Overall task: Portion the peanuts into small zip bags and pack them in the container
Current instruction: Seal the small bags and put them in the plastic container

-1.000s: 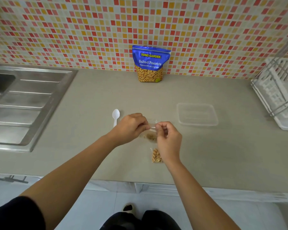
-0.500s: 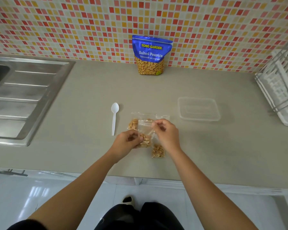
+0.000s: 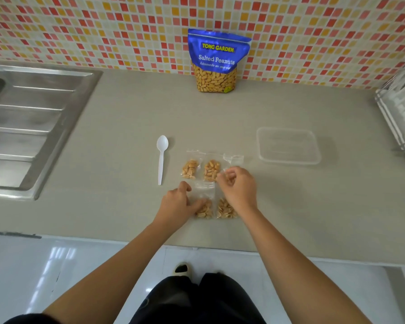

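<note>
Four peanut bags (image 3: 204, 208) between both hands.

Counter layout
Four small zip bags (image 3: 206, 183) lay mid-counter (image 3: 103, 206), spoon (image 3: 161, 157) to their left, container (image 3: 288, 146) to their right, peanut pouch (image 3: 216, 60) behind against the wall.

One head-worn wide-angle view looks forward and steeply down over the tabletop (image 3: 103, 206), near it; the tiled wall (image 3: 80, 31) lies at 12 o'clock, the floor (image 3: 56, 265) at 6.
</note>
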The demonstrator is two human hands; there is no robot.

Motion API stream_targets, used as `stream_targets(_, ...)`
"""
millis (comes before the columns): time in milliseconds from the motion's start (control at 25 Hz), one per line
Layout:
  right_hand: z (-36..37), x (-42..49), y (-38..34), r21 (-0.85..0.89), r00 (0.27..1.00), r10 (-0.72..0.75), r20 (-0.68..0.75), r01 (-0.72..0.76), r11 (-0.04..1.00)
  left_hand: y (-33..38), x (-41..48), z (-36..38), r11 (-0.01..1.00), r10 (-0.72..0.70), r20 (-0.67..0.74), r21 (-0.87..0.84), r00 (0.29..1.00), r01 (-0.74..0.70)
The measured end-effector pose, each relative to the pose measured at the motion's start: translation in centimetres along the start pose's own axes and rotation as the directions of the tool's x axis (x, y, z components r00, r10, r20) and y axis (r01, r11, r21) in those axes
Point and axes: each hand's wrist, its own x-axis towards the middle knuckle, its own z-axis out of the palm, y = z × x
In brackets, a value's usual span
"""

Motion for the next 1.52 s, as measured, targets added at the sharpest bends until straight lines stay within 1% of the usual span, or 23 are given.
stream_targets(80, -0.9, 1.3, 0.5, 0.063, 0.989, 0.113, -0.096, -0.107, 0.992, 0.8, 1.2, -0.3, 0.993, 0.117, -0.097, 0.036, 0.988, -0.114)
stream_targets(120, -1.2, 2.0, 0.9, 0.071, 0.978, 0.182, -0.106, -0.175, 0.982, 1.3, 2.1, -0.3, 0.985, 0.173, -0.13, 0.041, 0.976, -0.169)
stream_targets(240, -0.7, 4.1, 1.6, 0.038, 0.928, 0.369, -0.045, -0.367, 0.929, 3.4, 5.3, -0.2, 0.964, 0.266, -0.171, 0.064, 0.949, -0.259)
stream_targets(280, -0.3, 4.7, 1.8, 0.05, 0.913, 0.406, -0.032, -0.404, 0.913, 4.0, 6.4, -0.2, 0.959, 0.284, -0.174, 0.072, 0.943, -0.275)
stream_targets(360, 0.3, 5.7, 2.0, 0.084, 0.9, 0.433, -0.056, -0.428, 0.9, 5.0, 8.2, -0.1, 0.95, 0.31, -0.161, 0.09, 0.937, -0.299)
stream_targets(440, 0.7, 6.3, 2.0, 0.118, 0.897, 0.431, -0.098, -0.42, 0.9, 5.7, 9.5, 0.0, 0.946, 0.322, -0.154, 0.104, 0.934, -0.308)
stream_targets(520, 0.7, 5.9, 1.8, 0.181, 0.905, 0.413, -0.102, -0.391, 0.902, 6.0, 10.6, 0.0, 0.94, 0.337, -0.143, 0.106, 0.931, -0.324)
stream_targets(600, 0.3, 4.9, 1.4, 0.292, 0.927, 0.363, -0.094, -0.323, 0.9, 6.3, 11.3, -0.2, 0.931, 0.359, -0.046, 0.091, 0.932, -0.354)
stream_targets(680, -0.3, 4.1, 1.1, 0.393, 0.947, 0.297, -0.124, -0.228, 0.891, 7.0, 11.7, -0.6, 0.927, 0.361, 0.109, 0.07, 0.926, -0.369)
stream_targets(720, -0.7, 3.8, 1.0, 0.435, 0.954, 0.266, -0.136, -0.184, 0.881, 7.5, 11.8, -0.8, 0.929, 0.358, 0.153, 0.043, 0.921, -0.368)
stream_targets(760, -1.0, 3.6, 0.9, 0.478, 0.96, 0.24, -0.142, -0.146, 0.866, 7.9, 11.7, -1.2, 0.93, 0.363, 0.16, 0.003, 0.918, -0.368)
stream_targets(840, -1.7, 3.6, 0.5, 0.574, 0.964, 0.23, -0.137, -0.112, 0.811, 8.7, 11.6, -2.4, 0.923, 0.38, 0.117, -0.109, 0.917, -0.369)
stream_targets(920, -2.6, 3.6, -0.6, 0.679, 0.959, 0.253, -0.127, -0.102, 0.727, 9.3, 11.2, -3.8, 0.908, 0.389, 0.109, -0.212, 0.915, -0.361)
stream_targets(1000, -3.3, 3.5, -1.9, 0.767, 0.954, 0.27, -0.13, -0.076, 0.637, 10.2, 10.7, -5.1, 0.895, 0.412, 0.125, -0.24, 0.903, -0.376)
stream_targets(1040, -3.5, 3.5, -2.5, 0.791, 0.954, 0.269, -0.133, -0.062, 0.609, 10.8, 10.6, -5.7, 0.889, 0.432, 0.119, -0.221, 0.894, -0.4)
stream_targets(1120, -3.5, 3.1, -3.4, 0.804, 0.957, 0.258, -0.133, -0.048, 0.592, 11.7, 10.5, -6.6, 0.872, 0.484, 0.099, -0.139, 0.869, -0.47)
stream_targets(1200, -3.1, 2.6, -4.0, 0.789, 0.95, 0.269, -0.16, -0.041, 0.613, 12.2, 10.5, -6.9, 0.838, 0.542, 0.123, -0.007, 0.831, -0.545)
stream_targets(1280, -2.4, 2.3, -4.6, 0.759, 0.918, 0.325, -0.227, -0.042, 0.65, 12.3, 10.3, -6.7, 0.794, 0.585, 0.146, 0.099, 0.798, -0.6)
stream_targets(1400, -2.2, 2.0, -5.2, 0.765, 0.86, 0.422, -0.288, -0.059, 0.641, 11.8, 9.9, -6.3, 0.766, 0.617, 0.128, 0.132, 0.777, -0.63)
stream_targets(1520, -2.7, 1.9, -5.1, 0.727, 0.861, 0.4, -0.313, -0.054, 0.685, 11.0, 9.7, -6.4, 0.744, 0.631, 0.138, 0.171, 0.763, -0.646)
